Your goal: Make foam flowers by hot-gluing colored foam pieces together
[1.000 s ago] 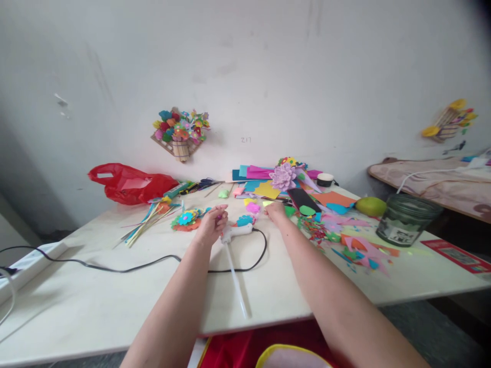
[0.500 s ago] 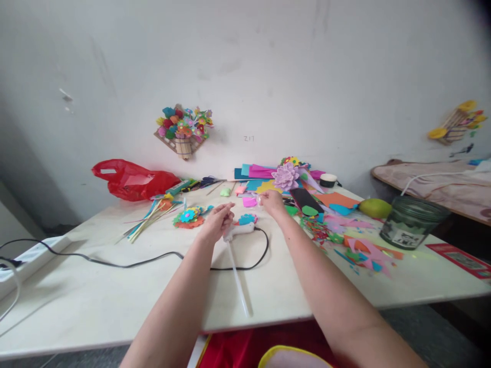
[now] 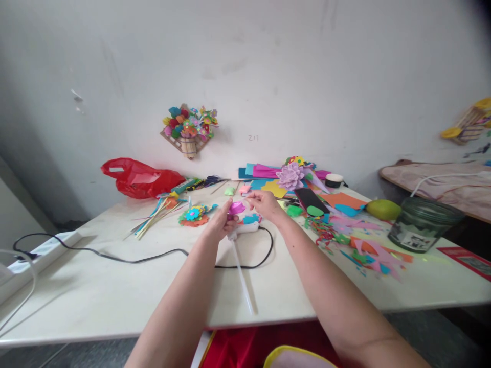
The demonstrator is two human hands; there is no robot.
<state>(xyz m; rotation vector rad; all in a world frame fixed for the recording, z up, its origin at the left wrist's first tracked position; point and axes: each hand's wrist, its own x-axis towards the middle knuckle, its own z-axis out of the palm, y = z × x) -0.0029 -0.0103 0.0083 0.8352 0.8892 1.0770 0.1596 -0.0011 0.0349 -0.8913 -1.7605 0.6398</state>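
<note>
Both my hands meet above the middle of the white table (image 3: 95, 296). My left hand (image 3: 220, 222) and my right hand (image 3: 263, 203) pinch a small pink foam piece (image 3: 236, 207) between their fingertips. Just below them lies a white glue gun (image 3: 245, 228) with a long clear glue stick (image 3: 242, 273) pointing towards me and a black cord (image 3: 126, 255) running off to the left. A small foam flower cluster (image 3: 195, 214) lies left of my hands.
Coloured foam sheets, a purple foam flower (image 3: 290, 176) and cut scraps (image 3: 356, 245) cover the table's right side. A green glass jar (image 3: 424, 225), a green fruit (image 3: 383, 209), a red plastic bag (image 3: 141, 179) and a bundle of sticks (image 3: 155, 214) also stand there. A power strip (image 3: 34, 255) sits left.
My right hand picked up the pink foam piece from the table and brought it left to my left hand; both hands now hold it. The view shifted slightly.
</note>
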